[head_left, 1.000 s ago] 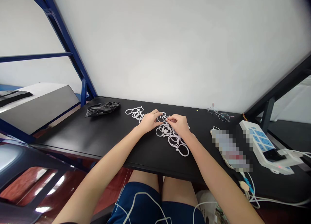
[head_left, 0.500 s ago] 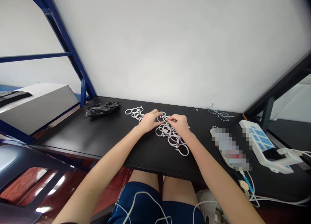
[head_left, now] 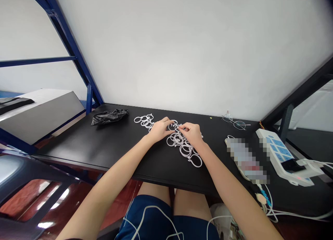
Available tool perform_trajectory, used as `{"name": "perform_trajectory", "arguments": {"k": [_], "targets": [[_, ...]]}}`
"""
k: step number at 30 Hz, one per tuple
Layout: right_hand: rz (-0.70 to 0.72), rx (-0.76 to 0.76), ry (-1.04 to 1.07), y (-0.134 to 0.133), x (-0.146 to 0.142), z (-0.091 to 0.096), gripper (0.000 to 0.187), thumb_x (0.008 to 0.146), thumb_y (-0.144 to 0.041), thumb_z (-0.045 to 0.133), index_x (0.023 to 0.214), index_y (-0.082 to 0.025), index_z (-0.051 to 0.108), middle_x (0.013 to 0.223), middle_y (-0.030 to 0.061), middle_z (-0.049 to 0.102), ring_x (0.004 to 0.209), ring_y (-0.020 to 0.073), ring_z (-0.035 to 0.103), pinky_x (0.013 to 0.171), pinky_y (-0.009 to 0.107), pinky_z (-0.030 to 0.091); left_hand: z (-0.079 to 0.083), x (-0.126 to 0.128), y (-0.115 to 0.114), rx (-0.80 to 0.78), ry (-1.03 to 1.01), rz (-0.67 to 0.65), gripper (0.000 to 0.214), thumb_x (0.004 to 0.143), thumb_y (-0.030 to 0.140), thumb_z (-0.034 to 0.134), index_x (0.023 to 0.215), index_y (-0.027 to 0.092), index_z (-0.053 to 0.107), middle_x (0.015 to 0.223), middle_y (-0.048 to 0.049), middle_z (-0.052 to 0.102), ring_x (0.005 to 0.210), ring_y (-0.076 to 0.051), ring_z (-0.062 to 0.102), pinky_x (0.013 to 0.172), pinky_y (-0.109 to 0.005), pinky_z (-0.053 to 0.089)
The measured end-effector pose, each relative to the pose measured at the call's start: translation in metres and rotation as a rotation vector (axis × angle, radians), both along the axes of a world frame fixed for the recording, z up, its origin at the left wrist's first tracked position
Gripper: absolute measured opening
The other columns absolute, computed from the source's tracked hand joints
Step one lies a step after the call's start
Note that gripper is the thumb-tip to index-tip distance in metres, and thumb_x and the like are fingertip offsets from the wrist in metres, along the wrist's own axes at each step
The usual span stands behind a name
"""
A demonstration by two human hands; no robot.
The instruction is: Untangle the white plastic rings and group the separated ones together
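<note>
- Left hand (head_left: 159,129): thumb and forefinger spread to either side of a white ring (head_left: 173,120), above the black tabletop (head_left: 104,146); light touch or firm hold impossible to tell.
- Right hand (head_left: 191,132): thumb and fingertips pressed together, apparently pinching the edge of an adjoining ring (head_left: 178,129), just beside the first.
- Possible fault: slipping of the pinched ring, owing to a thin, smooth rim and a narrow fingertip hold.
- Possible fault: snagging or dragging of neighbours, owing to overlap within the ring pile (head_left: 178,139) close beneath the right hand.
- Possible fault: sweeping aside of the smaller ring cluster (head_left: 147,122), owing to closeness to the left hand.
- Hidden: several rings behind the right hand and wrist; part of the left cluster behind the left hand.
- Hard to make out: ends and joints of the rings, too small; linked or merely overlapping, uncertain.
- Obscured: phone (head_left: 246,160) screen, by pixelation.
- Cut off: both upper arms, at the lower edge.
</note>
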State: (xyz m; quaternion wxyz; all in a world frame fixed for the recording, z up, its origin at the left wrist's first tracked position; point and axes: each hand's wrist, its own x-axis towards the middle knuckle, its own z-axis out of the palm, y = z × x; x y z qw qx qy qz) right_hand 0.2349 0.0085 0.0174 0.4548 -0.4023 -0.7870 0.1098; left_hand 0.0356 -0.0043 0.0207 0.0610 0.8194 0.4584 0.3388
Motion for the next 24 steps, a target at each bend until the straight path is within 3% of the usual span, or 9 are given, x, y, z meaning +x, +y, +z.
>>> {"name": "perform_trajectory", "arguments": {"k": [6, 11, 18, 24], "targets": [[0.012, -0.022, -0.023, -0.002, -0.001, 0.001, 0.011, 0.080, -0.028, 0.066, 0.081, -0.020, 0.073, 0.069, 0.0016, 0.067, 0.051, 0.0123, 0.053, 0.054, 0.027, 0.044, 0.003, 0.000, -0.002, -0.006, 0.033, 0.011, 0.036, 0.083, 0.034, 0.067, 0.116, 0.022, 0.060, 0.099, -0.0022, 0.060, 0.065, -0.011, 0.058, 0.064, -0.025, 0.049], [-0.003, 0.009, 0.052, -0.002, 0.000, 0.005, 0.016, 0.082, -0.029, 0.065, 0.094, -0.020, 0.072, 0.084, 0.0038, 0.069, 0.051, 0.0111, 0.053, 0.056, 0.027, 0.047, 0.004, -0.018, 0.007, 0.066, 0.193, 0.135, 0.036, 0.083, 0.030, 0.065, 0.117, 0.020, 0.060, 0.108, -0.0073, 0.061, 0.100, -0.023, 0.058, 0.072, -0.029, 0.050], [-0.026, 0.063, 0.111, -0.004, 0.001, 0.008, 0.017, 0.088, -0.028, 0.057, 0.093, -0.019, 0.071, 0.084, 0.0044, 0.069, 0.050, 0.0107, 0.051, 0.056, 0.028, 0.047, -0.003, -0.066, 0.027, -0.003, 0.132, 0.203, 0.039, 0.070, 0.045, 0.076, 0.096, 0.017, 0.068, 0.101, -0.0084, 0.060, 0.097, -0.026, 0.053, 0.087, -0.041, 0.048], [-0.023, 0.068, 0.112, -0.003, 0.000, 0.007, 0.016, 0.088, -0.026, 0.056, 0.090, -0.018, 0.070, 0.078, 0.0028, 0.068, 0.048, 0.0096, 0.050, 0.055, 0.027, 0.045, -0.011, -0.074, 0.030, -0.073, 0.188, 0.281, 0.036, 0.074, 0.041, 0.070, 0.101, 0.018, 0.067, 0.110, -0.0100, 0.057, 0.105, -0.029, 0.050, 0.092, -0.045, 0.046]]}}
